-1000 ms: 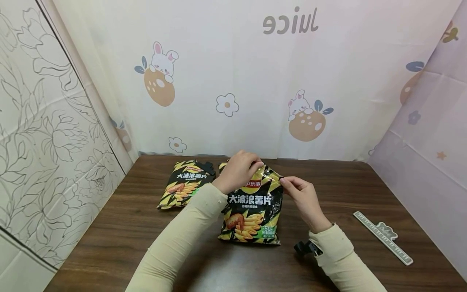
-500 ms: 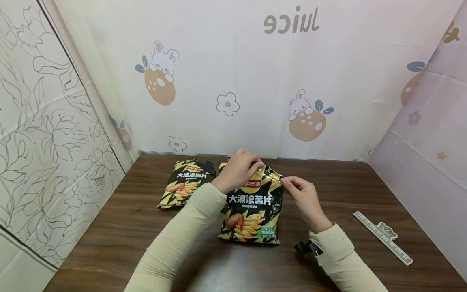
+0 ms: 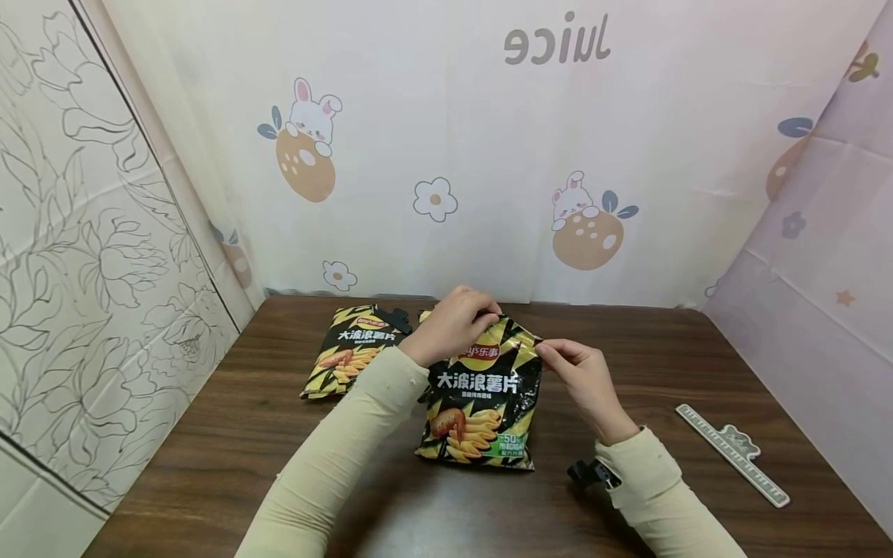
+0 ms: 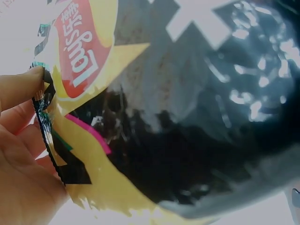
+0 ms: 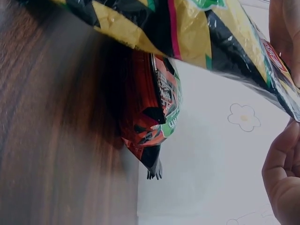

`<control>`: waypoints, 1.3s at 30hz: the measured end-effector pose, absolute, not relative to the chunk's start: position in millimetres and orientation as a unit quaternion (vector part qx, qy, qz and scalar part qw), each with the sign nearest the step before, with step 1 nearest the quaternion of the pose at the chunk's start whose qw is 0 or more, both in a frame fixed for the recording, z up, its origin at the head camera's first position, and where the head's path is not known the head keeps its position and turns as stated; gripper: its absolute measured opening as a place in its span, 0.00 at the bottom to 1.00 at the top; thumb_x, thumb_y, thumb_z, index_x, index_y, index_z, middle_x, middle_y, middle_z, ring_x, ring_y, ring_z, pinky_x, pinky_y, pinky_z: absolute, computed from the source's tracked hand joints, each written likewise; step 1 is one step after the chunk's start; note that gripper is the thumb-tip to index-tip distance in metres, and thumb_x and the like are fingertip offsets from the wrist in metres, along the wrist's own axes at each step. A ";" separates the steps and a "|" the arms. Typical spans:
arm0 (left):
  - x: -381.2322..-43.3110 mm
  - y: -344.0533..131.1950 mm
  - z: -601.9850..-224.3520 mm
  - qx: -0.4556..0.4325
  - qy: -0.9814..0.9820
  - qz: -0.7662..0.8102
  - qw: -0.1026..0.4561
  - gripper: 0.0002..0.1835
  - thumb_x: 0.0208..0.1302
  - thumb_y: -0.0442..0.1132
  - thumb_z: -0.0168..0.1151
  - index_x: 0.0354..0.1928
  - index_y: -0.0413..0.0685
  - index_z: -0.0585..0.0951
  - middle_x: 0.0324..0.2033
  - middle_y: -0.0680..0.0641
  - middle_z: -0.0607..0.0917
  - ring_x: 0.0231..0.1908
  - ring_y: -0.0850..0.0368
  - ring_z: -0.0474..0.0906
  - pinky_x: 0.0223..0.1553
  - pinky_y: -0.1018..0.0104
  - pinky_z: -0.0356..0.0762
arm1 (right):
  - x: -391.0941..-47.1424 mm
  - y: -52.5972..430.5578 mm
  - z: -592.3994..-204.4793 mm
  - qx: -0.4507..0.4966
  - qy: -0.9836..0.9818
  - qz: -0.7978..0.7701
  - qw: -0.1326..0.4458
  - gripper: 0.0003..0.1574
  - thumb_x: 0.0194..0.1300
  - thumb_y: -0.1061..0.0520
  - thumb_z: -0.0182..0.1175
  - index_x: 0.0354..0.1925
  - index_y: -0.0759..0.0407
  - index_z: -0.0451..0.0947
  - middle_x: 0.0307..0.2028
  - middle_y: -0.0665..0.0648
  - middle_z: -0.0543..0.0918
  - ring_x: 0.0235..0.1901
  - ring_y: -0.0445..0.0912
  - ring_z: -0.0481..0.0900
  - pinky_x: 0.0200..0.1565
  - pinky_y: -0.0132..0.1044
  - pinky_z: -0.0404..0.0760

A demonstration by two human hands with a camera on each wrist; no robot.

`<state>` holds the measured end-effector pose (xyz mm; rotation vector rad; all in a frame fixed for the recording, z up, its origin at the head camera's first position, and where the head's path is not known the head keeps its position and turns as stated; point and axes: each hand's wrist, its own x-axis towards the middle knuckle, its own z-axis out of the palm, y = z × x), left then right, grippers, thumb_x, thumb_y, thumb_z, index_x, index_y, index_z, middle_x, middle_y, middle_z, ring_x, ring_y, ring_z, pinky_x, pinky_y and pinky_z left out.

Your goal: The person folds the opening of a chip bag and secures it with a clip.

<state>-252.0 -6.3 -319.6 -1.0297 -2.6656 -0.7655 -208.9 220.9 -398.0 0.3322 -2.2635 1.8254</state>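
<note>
A black and yellow bag of potato chips (image 3: 477, 415) stands nearly upright on the table in the head view. My left hand (image 3: 456, 325) pinches its top edge, thumb on the near side in the left wrist view. At the top right corner, my right hand (image 3: 580, 384) pinches the same edge between thumb and fingers. The edge is stretched between both hands. To the left lies a second chip bag (image 3: 349, 353) with a black clip (image 3: 394, 319) on its upper corner. Behind the held bag, the right wrist view shows an orange-red bag (image 5: 147, 108), mostly hidden from the head view.
A long pale grey-green clip with a scalloped handle (image 3: 732, 453) lies on the right side of the brown wooden table (image 3: 230, 473). A printed curtain (image 3: 446, 139) hangs along the table's back edge. Grey prongs (image 5: 154, 171) stick out by the orange-red bag.
My left hand has shifted slightly left along the bag's top edge, and more of the logo shows. The right hand and forearm have moved very slightly right. Other things stay put.
</note>
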 end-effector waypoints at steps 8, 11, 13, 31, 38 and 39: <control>-253.3 -9.6 -320.2 -0.351 -0.897 -0.252 0.097 0.10 0.72 0.38 0.57 0.47 0.46 0.85 0.45 0.49 0.87 0.51 0.54 0.80 0.57 0.59 0.75 | -209.3 222.5 -399.3 0.123 -0.788 0.592 0.117 0.20 0.69 0.54 0.61 0.47 0.71 0.82 0.33 0.35 0.84 0.33 0.34 0.80 0.39 0.28 0.81; -252.7 -11.0 -320.1 -0.351 -0.896 -0.252 0.101 0.10 0.72 0.38 0.57 0.47 0.47 0.86 0.45 0.49 0.87 0.48 0.56 0.81 0.53 0.60 0.77 | -209.6 223.5 -400.1 0.120 -0.792 0.587 0.115 0.20 0.69 0.53 0.62 0.48 0.71 0.83 0.33 0.35 0.84 0.33 0.34 0.81 0.39 0.28 0.81; -252.3 -12.1 -319.9 -0.352 -0.895 -0.253 0.104 0.10 0.71 0.37 0.57 0.47 0.48 0.86 0.45 0.49 0.87 0.47 0.56 0.82 0.51 0.61 0.78 | -209.8 224.0 -400.3 0.117 -0.794 0.585 0.114 0.21 0.68 0.52 0.63 0.48 0.70 0.83 0.33 0.35 0.84 0.33 0.34 0.81 0.39 0.29 0.81; -253.5 -19.4 -319.9 -0.355 -0.896 -0.252 0.092 0.10 0.70 0.39 0.59 0.47 0.53 0.88 0.43 0.53 0.87 0.40 0.62 0.81 0.40 0.68 0.77 | -212.6 222.3 -405.8 0.145 -0.759 0.622 0.127 0.19 0.66 0.57 0.64 0.49 0.70 0.83 0.39 0.39 0.86 0.39 0.36 0.83 0.41 0.29 0.82; -253.5 -18.5 -313.9 -0.333 -0.903 -0.268 0.043 0.12 0.71 0.45 0.59 0.48 0.54 0.87 0.45 0.53 0.86 0.44 0.62 0.80 0.44 0.66 0.78 | -212.9 220.5 -405.4 0.152 -0.756 0.623 0.134 0.18 0.66 0.58 0.64 0.49 0.71 0.83 0.38 0.40 0.86 0.38 0.36 0.83 0.41 0.28 0.82; -253.3 -18.0 -312.8 -0.332 -0.903 -0.269 0.038 0.12 0.70 0.47 0.59 0.48 0.54 0.87 0.45 0.53 0.86 0.45 0.62 0.80 0.45 0.65 0.78 | -213.1 220.3 -405.1 0.154 -0.755 0.623 0.135 0.18 0.66 0.58 0.64 0.49 0.72 0.83 0.38 0.40 0.86 0.38 0.35 0.83 0.41 0.28 0.82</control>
